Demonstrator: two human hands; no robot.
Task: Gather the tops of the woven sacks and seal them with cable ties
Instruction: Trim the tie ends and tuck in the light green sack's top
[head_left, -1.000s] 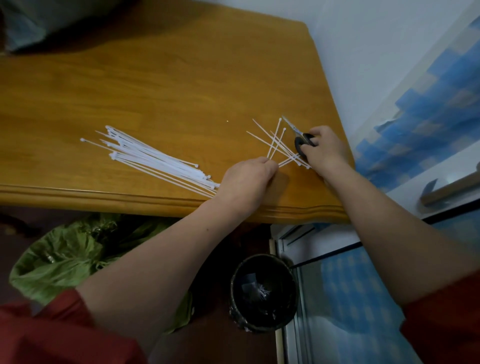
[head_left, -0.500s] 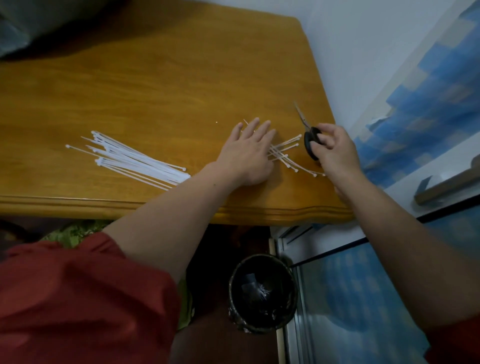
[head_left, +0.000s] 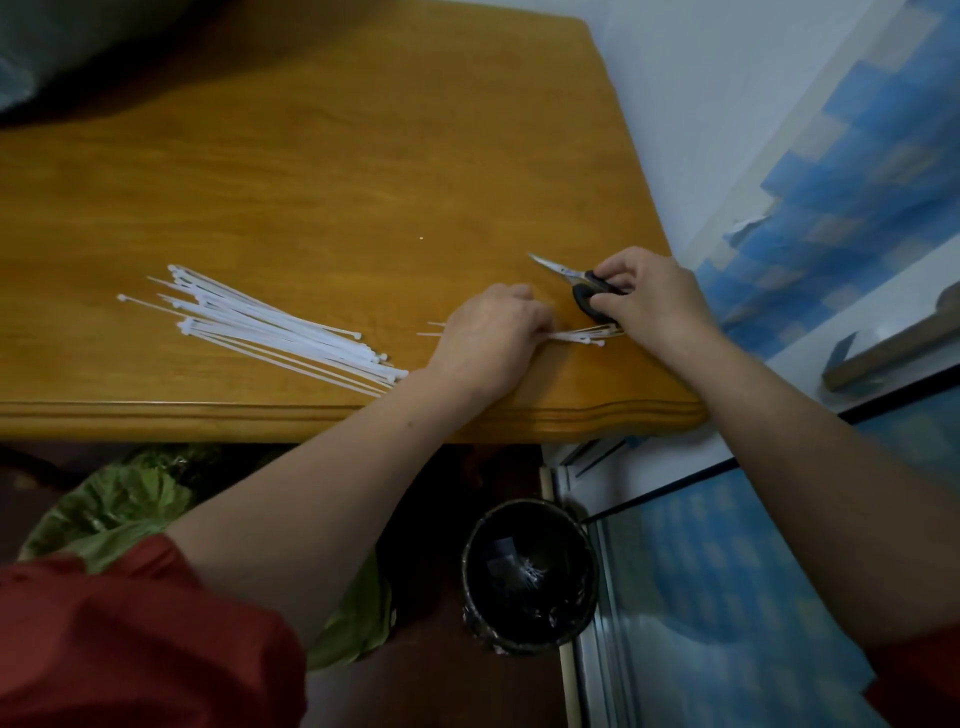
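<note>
A large bundle of white cable ties (head_left: 270, 325) lies fanned on the wooden table (head_left: 311, 156). My left hand (head_left: 491, 338) has its fingers curled round a small bunch of cable ties (head_left: 582, 335), whose ends stick out on both sides of it. My right hand (head_left: 649, 296) grips black-handled scissors (head_left: 576, 283), blades pointing left, just above that small bunch. A green woven sack (head_left: 119, 509) sits on the floor below the table edge, partly hidden by my left arm.
A round black waste bin (head_left: 530, 571) stands on the floor under the table's right corner. A white wall and blue patterned surface lie to the right. A dark grey mass (head_left: 47, 47) lies at the table's far left corner.
My left hand went from lying flat on the small bunch of ties to curling round them. My right hand with the scissors has come down closer to the table.
</note>
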